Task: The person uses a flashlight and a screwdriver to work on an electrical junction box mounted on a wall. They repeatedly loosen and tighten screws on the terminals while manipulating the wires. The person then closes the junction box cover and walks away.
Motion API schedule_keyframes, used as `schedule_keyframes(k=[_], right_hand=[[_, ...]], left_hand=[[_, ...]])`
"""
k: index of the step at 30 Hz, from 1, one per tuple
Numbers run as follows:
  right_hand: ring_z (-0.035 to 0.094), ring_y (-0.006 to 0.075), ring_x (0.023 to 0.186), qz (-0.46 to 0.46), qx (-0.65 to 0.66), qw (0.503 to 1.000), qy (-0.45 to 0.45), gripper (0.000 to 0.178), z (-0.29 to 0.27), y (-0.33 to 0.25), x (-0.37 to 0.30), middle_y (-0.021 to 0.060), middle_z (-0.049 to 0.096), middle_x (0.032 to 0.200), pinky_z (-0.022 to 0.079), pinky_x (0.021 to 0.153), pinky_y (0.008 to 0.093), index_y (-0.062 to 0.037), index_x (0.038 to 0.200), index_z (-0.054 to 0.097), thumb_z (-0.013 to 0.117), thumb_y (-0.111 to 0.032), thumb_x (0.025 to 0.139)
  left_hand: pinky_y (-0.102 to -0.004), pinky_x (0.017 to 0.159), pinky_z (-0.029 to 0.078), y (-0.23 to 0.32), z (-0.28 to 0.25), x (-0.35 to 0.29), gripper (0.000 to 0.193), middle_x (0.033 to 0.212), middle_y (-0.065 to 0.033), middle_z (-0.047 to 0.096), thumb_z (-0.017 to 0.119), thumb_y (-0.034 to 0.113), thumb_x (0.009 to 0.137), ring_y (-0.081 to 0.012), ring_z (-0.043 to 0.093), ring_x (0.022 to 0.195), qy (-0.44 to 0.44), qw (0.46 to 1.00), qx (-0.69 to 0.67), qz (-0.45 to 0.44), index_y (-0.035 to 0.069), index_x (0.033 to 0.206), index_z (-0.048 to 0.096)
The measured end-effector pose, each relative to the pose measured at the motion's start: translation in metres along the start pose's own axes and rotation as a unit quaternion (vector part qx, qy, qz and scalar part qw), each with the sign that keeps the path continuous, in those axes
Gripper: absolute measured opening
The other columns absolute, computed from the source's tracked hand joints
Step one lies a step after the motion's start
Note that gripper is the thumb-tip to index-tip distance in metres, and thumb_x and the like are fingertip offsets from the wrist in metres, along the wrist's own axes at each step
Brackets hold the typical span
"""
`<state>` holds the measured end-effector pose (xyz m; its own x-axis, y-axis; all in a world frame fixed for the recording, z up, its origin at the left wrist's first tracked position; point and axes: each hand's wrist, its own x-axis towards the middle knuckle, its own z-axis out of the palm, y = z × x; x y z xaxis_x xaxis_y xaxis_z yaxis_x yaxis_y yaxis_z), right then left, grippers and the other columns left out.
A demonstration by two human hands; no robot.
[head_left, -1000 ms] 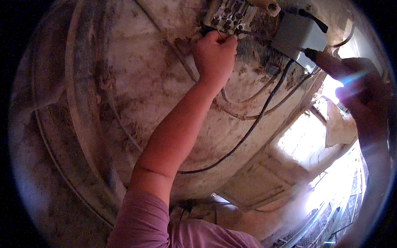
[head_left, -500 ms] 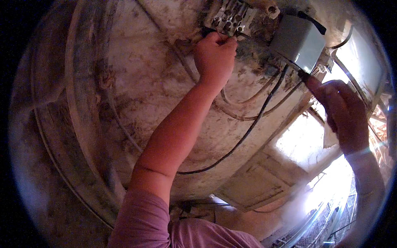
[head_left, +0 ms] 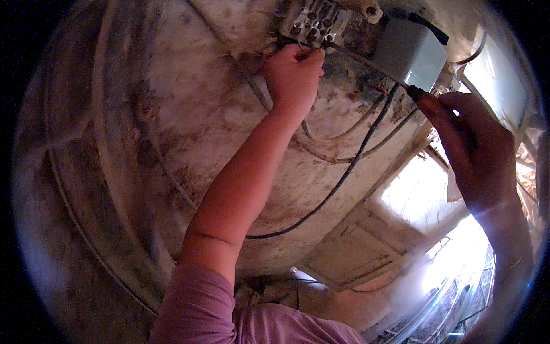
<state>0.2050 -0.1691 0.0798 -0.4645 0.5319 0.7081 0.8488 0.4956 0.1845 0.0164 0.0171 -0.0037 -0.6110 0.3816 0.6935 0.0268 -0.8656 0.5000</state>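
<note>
High on a stained wall sits a metal terminal block (head_left: 315,22) with several round screw holes. My left hand (head_left: 293,77) is closed in a pinch at its lower edge; what lies between the fingertips is hidden. In my right hand (head_left: 472,135), at the right, is a screwdriver (head_left: 413,92) gripped by its dark handle. Its thin shaft runs up and left, across the lower part of a grey box (head_left: 404,53), to the lower right corner of the terminal block. Whether the tip sits in a screw cannot be made out.
A black cable (head_left: 349,172) loops down from below the grey box and passes behind my left forearm. Paler cables (head_left: 332,159) curve across the wall. A framed wooden panel (head_left: 355,249) lies lower right, near bright light. A curved ridge (head_left: 109,149) runs down the left.
My right hand has risen slightly, and the screwdriver's shaft now shows plainly, reaching the terminal block. My left hand has shifted slightly left and stays pinched at the block's lower edge.
</note>
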Motion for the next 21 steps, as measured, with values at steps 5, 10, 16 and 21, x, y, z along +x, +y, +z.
schedule_keyframes(k=[5,10,16,21], right_hand=[[0.035,0.0020,0.042,0.161,0.083,0.983,-0.032,0.019,-0.016,-0.012,-0.004,-0.0014,0.050,0.056,0.024,0.039,0.0185,-0.0089,0.083,0.056,0.060,-0.027,0.086],[0.030,0.0013,0.035,0.235,0.233,0.940,-0.084,0.022,-0.007,-0.014,0.009,-0.0034,0.048,0.055,0.017,0.032,0.0182,-0.0119,0.085,0.053,0.052,-0.034,0.088],[0.033,0.0015,0.038,0.236,0.306,0.918,-0.090,0.026,-0.013,0.001,0.003,-0.0010,0.056,0.063,0.018,0.032,0.0178,-0.0107,0.088,0.055,0.049,-0.036,0.088],[0.038,0.0039,0.042,0.142,0.223,0.961,-0.077,0.030,-0.017,-0.012,0.009,0.0035,0.062,0.075,0.023,0.034,0.0193,-0.0063,0.096,0.058,0.051,-0.034,0.087]], left_hand=[[-0.0315,0.055,0.046,-0.004,0.023,-0.010,0.017,0.063,-0.0089,0.062,0.068,0.016,0.073,-0.0169,0.060,0.057,-0.021,1.000,-0.021,-0.003,0.000,0.073,0.061],[-0.0354,0.059,0.044,0.011,-0.004,-0.041,0.031,0.091,-0.0112,0.062,0.068,0.019,0.075,-0.0215,0.055,0.063,0.183,0.937,0.179,0.238,0.003,0.097,0.054],[-0.0227,0.045,0.040,0.084,0.045,-0.102,0.027,0.100,-0.0107,0.061,0.041,0.032,0.094,-0.0115,0.052,0.060,-0.228,0.754,-0.534,-0.307,0.007,0.100,0.051],[-0.0217,0.043,0.038,0.082,0.057,-0.090,0.025,0.092,-0.0097,0.063,0.040,0.030,0.095,-0.0081,0.049,0.056,-0.223,0.648,-0.672,-0.279,0.007,0.097,0.051]])
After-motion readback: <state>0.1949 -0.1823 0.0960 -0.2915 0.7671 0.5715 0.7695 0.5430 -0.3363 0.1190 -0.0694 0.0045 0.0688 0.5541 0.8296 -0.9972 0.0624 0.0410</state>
